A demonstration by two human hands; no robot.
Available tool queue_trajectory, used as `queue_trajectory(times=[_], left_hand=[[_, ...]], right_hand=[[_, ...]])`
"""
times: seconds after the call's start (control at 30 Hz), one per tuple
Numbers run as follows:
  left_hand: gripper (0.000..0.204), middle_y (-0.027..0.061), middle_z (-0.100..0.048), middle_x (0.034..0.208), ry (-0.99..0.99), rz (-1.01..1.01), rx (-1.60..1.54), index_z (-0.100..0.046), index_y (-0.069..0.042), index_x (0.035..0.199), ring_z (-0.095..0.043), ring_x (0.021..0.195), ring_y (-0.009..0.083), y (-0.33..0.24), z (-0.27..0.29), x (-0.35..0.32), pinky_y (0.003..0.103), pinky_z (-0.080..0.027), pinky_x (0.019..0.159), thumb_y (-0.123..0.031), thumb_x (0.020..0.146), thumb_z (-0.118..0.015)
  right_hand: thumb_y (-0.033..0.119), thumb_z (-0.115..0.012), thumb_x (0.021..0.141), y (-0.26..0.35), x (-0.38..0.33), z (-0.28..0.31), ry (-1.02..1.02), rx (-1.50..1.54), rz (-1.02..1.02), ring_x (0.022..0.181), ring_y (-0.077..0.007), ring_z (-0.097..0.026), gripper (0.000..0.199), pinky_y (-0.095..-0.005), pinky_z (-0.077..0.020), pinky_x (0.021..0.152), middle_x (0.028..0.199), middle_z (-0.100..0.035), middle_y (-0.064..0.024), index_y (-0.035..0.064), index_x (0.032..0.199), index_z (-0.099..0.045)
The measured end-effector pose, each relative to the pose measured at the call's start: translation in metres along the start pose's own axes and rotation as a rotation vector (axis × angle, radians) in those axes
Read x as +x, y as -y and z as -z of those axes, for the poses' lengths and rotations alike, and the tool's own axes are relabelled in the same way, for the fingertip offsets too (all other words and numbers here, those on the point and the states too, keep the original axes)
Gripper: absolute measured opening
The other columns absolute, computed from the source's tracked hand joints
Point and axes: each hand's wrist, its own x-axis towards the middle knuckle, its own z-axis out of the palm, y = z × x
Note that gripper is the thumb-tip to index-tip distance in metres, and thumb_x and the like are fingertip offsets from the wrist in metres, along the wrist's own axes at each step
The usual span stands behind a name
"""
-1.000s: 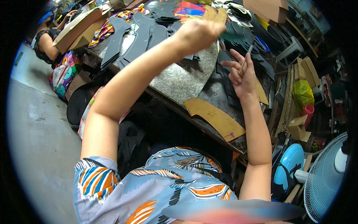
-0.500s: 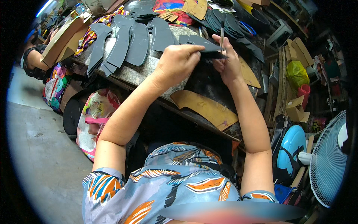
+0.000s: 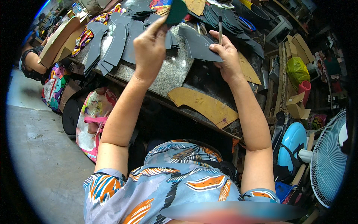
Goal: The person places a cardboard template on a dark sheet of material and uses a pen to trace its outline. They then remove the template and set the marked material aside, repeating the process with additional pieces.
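Observation:
My left hand (image 3: 150,46) is raised over the worktable, its fingers pinching the lower edge of a curved piece with a dark green face (image 3: 176,12). To the right, my right hand (image 3: 228,59) grips a flat grey cut piece (image 3: 199,45) by its right end, thumb on top. A pen (image 3: 220,29) stands upright between that hand's fingers. Behind my left hand, similar grey curved pieces (image 3: 116,43) lie in overlapping stacks on the speckled stone slab (image 3: 169,72). A tan curved template (image 3: 201,104) rests along the table's near edge, below my right hand.
More dark pieces (image 3: 223,20) are fanned out at the back right, and another tan template (image 3: 248,69) lies by my right wrist. A fan (image 3: 330,160) and a blue round seat (image 3: 292,145) stand at right. Another person's arm (image 3: 31,63) shows beside a cardboard box (image 3: 61,41) at far left.
My left hand has moved up and left with the dark green-faced piece, away from my right hand. The grey piece in my right hand now shows its broad face.

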Motion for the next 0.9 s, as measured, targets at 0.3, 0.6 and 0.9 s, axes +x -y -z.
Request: queue_trajectory(times=[0.3,0.6,0.9], left_hand=[[0.031,0.0196,-0.07,0.111,0.284,-0.221,0.212,-0.066,-0.004,0.122,-0.07,0.103,0.0286,-0.005,-0.02,-0.021,0.034,-0.054,0.087,0.002,0.092,-0.059],[0.039,0.0179,-0.065,0.124,0.495,-0.472,0.389,-0.064,-0.001,0.121,-0.062,0.117,0.033,-0.001,-0.025,-0.036,0.04,-0.051,0.1,0.002,0.082,-0.063],[0.067,0.0232,-0.055,0.126,0.269,-0.071,0.203,-0.043,0.004,0.14,-0.062,0.106,0.0317,-0.016,-0.013,-0.027,0.038,-0.051,0.096,-0.014,0.083,-0.073]], right_hand=[[0.015,-0.056,0.09,-0.001,-0.001,-0.003,-0.028,0.024,0.062,0.056,-0.0004,-0.049,0.039,-0.0165,-0.0296,0.041,0.083,-0.062,0.0041,0.0093,0.129,-0.056],[0.021,-0.055,0.094,0.003,0.003,0.005,-0.02,0.176,0.031,0.066,-0.0048,-0.055,0.042,-0.0174,-0.0434,0.053,0.096,-0.064,-0.0022,0.0029,0.132,-0.055],[0.002,-0.055,0.087,0.0,0.004,0.0,-0.033,0.123,0.173,0.088,-0.0127,-0.067,0.058,-0.0238,-0.0565,0.079,0.107,-0.064,-0.0145,-0.0016,0.142,-0.037]])
